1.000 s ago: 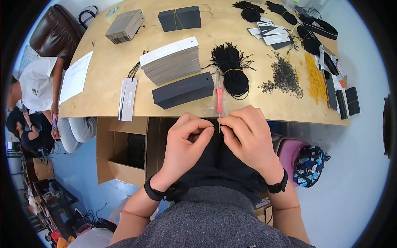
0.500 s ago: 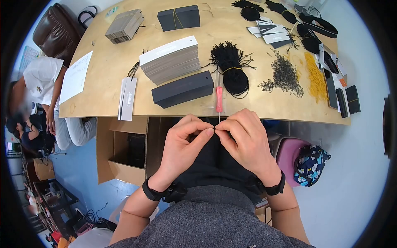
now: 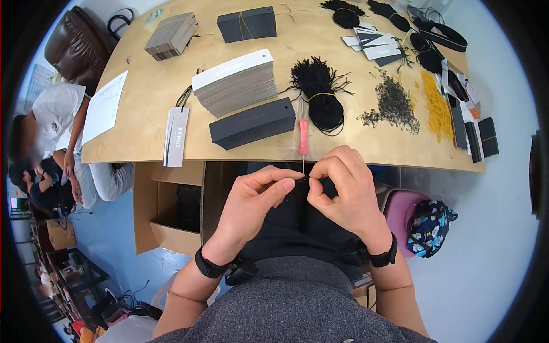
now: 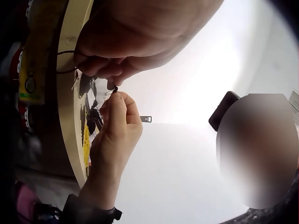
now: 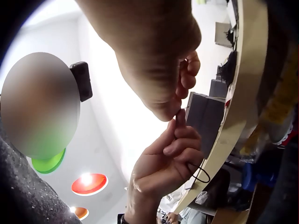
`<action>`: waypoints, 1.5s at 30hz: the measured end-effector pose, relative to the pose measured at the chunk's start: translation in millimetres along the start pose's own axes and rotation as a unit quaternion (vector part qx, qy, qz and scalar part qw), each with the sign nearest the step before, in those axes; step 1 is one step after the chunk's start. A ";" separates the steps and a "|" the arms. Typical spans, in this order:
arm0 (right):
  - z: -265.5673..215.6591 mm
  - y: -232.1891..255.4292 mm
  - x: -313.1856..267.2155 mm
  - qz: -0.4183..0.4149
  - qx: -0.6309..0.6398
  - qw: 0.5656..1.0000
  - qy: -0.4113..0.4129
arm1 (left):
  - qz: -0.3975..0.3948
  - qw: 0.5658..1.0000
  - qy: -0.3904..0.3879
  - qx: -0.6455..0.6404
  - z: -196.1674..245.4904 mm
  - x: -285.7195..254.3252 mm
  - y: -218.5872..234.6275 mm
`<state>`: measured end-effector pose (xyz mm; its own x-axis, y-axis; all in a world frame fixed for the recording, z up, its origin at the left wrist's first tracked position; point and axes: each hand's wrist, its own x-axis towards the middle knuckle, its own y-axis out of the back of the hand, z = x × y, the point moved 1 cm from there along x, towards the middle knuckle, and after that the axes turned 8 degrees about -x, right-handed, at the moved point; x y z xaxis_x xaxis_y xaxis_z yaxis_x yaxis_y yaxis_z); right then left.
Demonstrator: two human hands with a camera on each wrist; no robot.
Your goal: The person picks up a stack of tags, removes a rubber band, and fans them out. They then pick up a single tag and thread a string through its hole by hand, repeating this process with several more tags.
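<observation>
Just off the table's front edge, my left hand point(image 3: 251, 200) pinches a thin black cord point(image 5: 202, 176). Its loop hangs out from between the fingers in both wrist views. Facing it, my right hand point(image 3: 346, 188) has thumb and forefinger pinched at a small dark wire pin point(image 4: 110, 93), close to the cord's end; the fingertips hide most of it. Just beyond the hands lies a pink-handled tool point(image 3: 303, 137), its thin metal shaft pointing toward them. Behind it rests a bundle of black cords point(image 3: 326, 108) tied with a yellow band.
A dark stack of tags point(image 3: 253, 124) and a white-topped stack point(image 3: 235, 86) stand left of the tool. Dark wire pins point(image 3: 394, 106) and yellow rubber bands point(image 3: 436, 108) lie to the right. An open cardboard box point(image 3: 171, 231) sits below; a person point(image 3: 60, 114) sits at the left.
My fingertips came together half a second ago; now the right hand is slightly apart from the left, up and to the right. The seated person at the left has shifted.
</observation>
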<state>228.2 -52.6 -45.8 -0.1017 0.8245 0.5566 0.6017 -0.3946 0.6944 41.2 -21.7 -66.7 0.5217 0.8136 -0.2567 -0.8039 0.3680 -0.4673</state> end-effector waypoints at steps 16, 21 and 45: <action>14.5 33.7 -22.8 -0.036 0.063 0.978 -0.196 | 0.016 0.975 -0.053 0.215 25.7 -12.2 10.3; 14.9 42.8 -29.5 -0.098 0.049 0.973 -0.201 | 0.000 0.945 -0.110 0.308 37.1 -18.5 -9.1; -11.0 22.5 -33.1 -0.178 0.376 0.855 -0.308 | 0.084 0.767 -0.209 0.601 141.2 123.6 28.0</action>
<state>236.5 -93.2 -43.6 -0.0865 0.9869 -0.1364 0.9829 0.1069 0.1502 42.8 152.7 7.9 0.4464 0.8760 0.1827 -0.6637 0.1872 0.7242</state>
